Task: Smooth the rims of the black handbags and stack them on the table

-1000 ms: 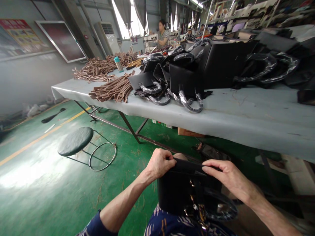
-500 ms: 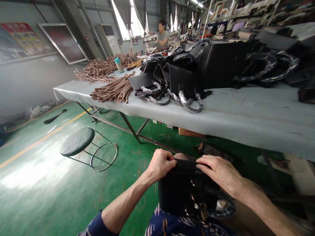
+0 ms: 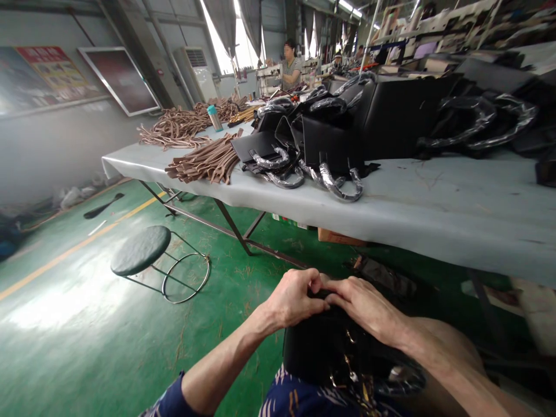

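A black handbag (image 3: 310,350) with gold-coloured metal fittings rests on my lap. Its handle (image 3: 402,379), wrapped in clear plastic, curves out at the lower right. My left hand (image 3: 295,298) pinches the bag's far edge, thumb and fingers closed on it. Right beside it, my right hand (image 3: 362,307) grips the same edge, its fingertips meeting those of the left. The stretch of edge under the fingers is hidden.
A long table (image 3: 417,217) under a pale grey cover runs ahead of me. On it lie black bags (image 3: 332,142), brown straps (image 3: 208,162) and a bottle (image 3: 214,119). A round stool (image 3: 141,250) stands at the left. Further back a person (image 3: 291,69) sits.
My right hand has moved left along the bag's edge until it meets my left hand. The left hand has shifted slightly right. The view has moved a little.
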Demonstrator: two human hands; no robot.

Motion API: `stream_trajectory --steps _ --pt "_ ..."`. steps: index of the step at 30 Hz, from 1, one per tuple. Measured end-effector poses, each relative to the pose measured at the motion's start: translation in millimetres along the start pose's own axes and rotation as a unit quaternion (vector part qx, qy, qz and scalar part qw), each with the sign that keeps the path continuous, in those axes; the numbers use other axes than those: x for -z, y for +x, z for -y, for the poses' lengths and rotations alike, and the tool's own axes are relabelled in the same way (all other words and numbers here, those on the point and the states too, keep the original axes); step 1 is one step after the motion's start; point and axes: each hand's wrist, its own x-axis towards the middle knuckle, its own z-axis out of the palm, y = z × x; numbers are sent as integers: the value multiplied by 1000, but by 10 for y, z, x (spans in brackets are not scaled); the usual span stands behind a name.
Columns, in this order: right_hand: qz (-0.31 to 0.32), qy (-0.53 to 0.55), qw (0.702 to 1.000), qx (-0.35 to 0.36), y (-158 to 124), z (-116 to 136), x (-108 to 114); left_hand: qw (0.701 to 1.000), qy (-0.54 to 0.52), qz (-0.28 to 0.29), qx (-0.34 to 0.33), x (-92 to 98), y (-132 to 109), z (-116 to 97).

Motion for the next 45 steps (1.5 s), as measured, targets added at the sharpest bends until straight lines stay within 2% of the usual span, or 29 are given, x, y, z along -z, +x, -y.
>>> stream_trajectory --steps 4,8,11,14,17,19,21,24,26,28,29,31,34,36,39,45 --pt "-21 -67 996 -60 -62 -19 94 1000 13 -6 -15 104 -71 -103" --pt "-19 -194 971 -137 -134 47 312 998 -34 -34 30 132 -33 -144" --pt "-52 -292 940 -168 -163 124 458 986 -142 -38 74 -3 94 -170" --pt "-81 -345 918 -179 -157 165 558 966 -236 -74 76 -271 222 -237" --pt "-80 -354 912 -191 -156 148 667 954 -260 -134 69 -488 305 -282" --pt "-67 -335 918 -199 -181 118 764 953 -256 -152 54 -475 359 -268" --pt "-53 -300 932 -198 -222 97 870 963 -244 -114 20 -291 435 -231" --pt "-52 -240 953 -178 -281 110 978 978 -199 41 -42 193 581 -192" --pt "-56 -197 967 -152 -305 128 974 977 -163 125 -47 478 656 -175" --pt "-45 -152 979 -127 -321 121 892 971 -137 192 -35 601 672 -128" --pt "-35 -132 984 -117 -328 103 822 966 -133 219 -27 589 653 -84" --pt "-18 -107 987 -115 -341 44 645 960 -135 245 -20 447 568 48" --pt "1 -86 987 -134 -344 -42 377 968 -134 208 -29 138 390 288" --pt "18 -75 987 -144 -325 -59 268 971 -150 186 -30 0 302 411" --pt "41 -70 987 -138 -263 -31 236 964 -191 183 -13 -50 261 490" --pt "47 -62 989 -129 -172 -51 290 964 -200 175 -8 5 302 438"
